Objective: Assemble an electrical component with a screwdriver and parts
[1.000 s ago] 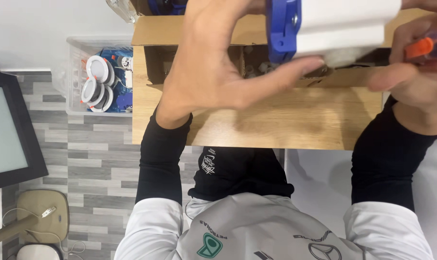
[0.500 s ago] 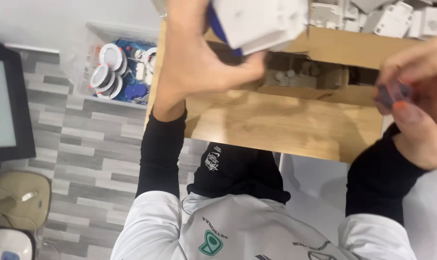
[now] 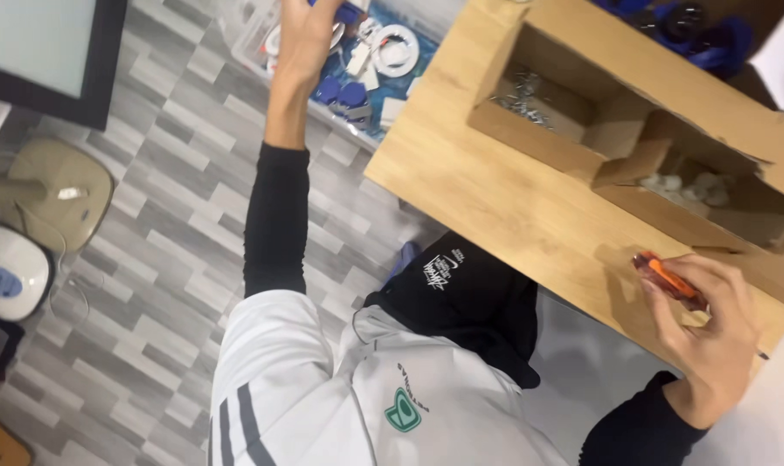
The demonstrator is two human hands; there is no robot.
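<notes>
My left hand (image 3: 299, 41) is stretched out over a clear bin (image 3: 380, 119) of blue and white parts on the floor. Its fingers close on a blue part (image 3: 347, 10) that the top edge cuts off. At the near right corner of the wooden table (image 3: 495, 203), my right hand (image 3: 711, 336) grips a small orange-handled tool (image 3: 668, 280) just above the tabletop. A cardboard box (image 3: 620, 134) with open compartments stands on the table between the two hands.
One box compartment holds metal screws (image 3: 525, 91), another small white pieces (image 3: 685, 185). Blue parts (image 3: 711, 34) lie behind the box. A dark screen (image 3: 51, 52), a beige stand base (image 3: 59, 190) and a white round device (image 3: 8, 272) sit at left over the grey plank floor.
My left hand has swung from above the table out to the floor bin, carrying the part along. The right hand with the orange tool has dropped to the table's near edge. The view has tilted.
</notes>
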